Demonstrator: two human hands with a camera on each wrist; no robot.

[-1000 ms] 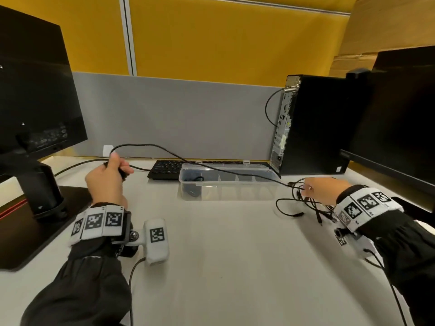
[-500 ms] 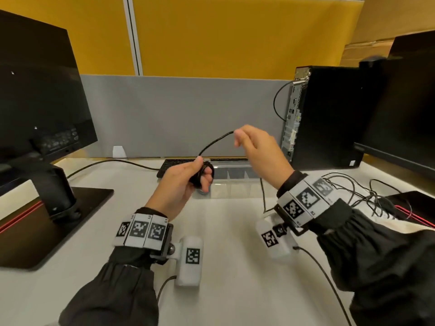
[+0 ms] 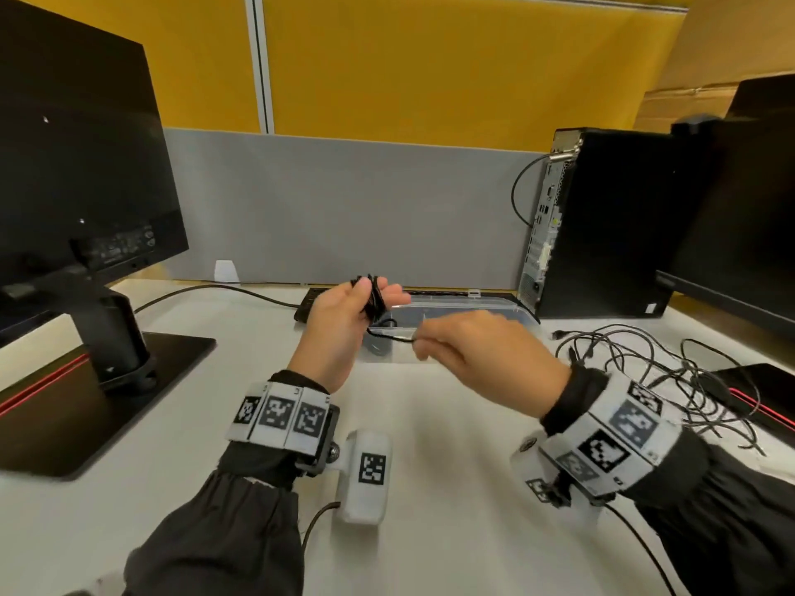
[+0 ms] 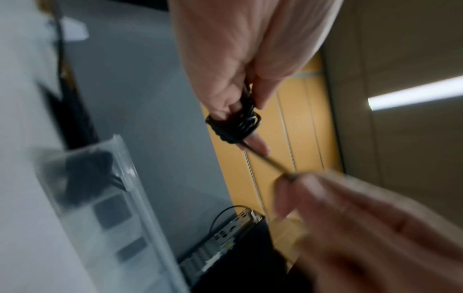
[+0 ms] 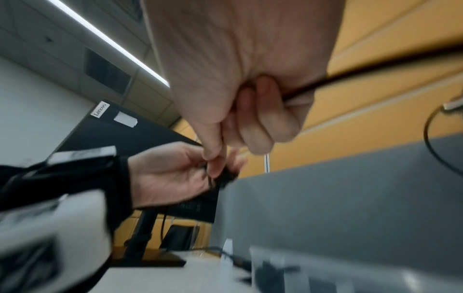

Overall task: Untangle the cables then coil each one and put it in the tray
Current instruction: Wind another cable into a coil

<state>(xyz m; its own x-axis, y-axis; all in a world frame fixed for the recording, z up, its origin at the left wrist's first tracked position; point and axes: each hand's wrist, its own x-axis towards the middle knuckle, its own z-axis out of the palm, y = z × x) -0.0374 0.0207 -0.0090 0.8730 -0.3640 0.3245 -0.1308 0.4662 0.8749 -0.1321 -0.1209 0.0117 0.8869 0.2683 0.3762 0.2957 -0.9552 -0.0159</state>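
My left hand (image 3: 344, 311) is raised above the desk with a thin black cable (image 3: 372, 294) wound in several turns round its fingers; the left wrist view shows the coil (image 4: 235, 124) held under the thumb. My right hand (image 3: 473, 350) sits just right of it and pinches the cable's loose end (image 3: 395, 335) between thumb and forefinger, the short stretch between the hands pulled taut. The clear plastic tray (image 3: 464, 311) lies behind both hands, with a dark coiled cable (image 4: 85, 170) in its left compartment. A tangle of black cables (image 3: 671, 372) lies on the desk to the right.
A monitor on its stand (image 3: 99, 294) takes up the left of the desk, a black PC tower (image 3: 602, 225) stands at the back right with a second monitor (image 3: 740, 234) beside it, and a keyboard (image 3: 309, 307) lies behind the tray against the grey partition.
The left hand rose with more turns of cable wound on its fingers. The right hand dropped from above the left hand to beside it, now holding only a short end.
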